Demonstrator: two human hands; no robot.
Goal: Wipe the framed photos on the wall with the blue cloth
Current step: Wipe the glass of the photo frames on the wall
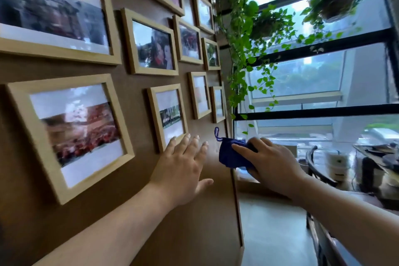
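The soft, light cloth [234, 153], bunched in the right hand's [269, 164] clamped fingers near the wall's edge, suits gentle wiping on fragile-looking frames [167, 114], while the left hand [183, 164] spreads flat.

The cloth [234, 153] is deep blue with a matching loop. The photo frames [71, 134] are pale blond wood on a brown wall [138, 84] — their blurred prints look mostly red, grey and white. Green vines [239, 49] trail beside black window bars [323, 47].

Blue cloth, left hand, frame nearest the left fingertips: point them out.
blue cloth [232, 154], head view, bunched middle.
left hand [183, 166], head view, back of hand.
light wooden frame [153, 119], head view, left rail.
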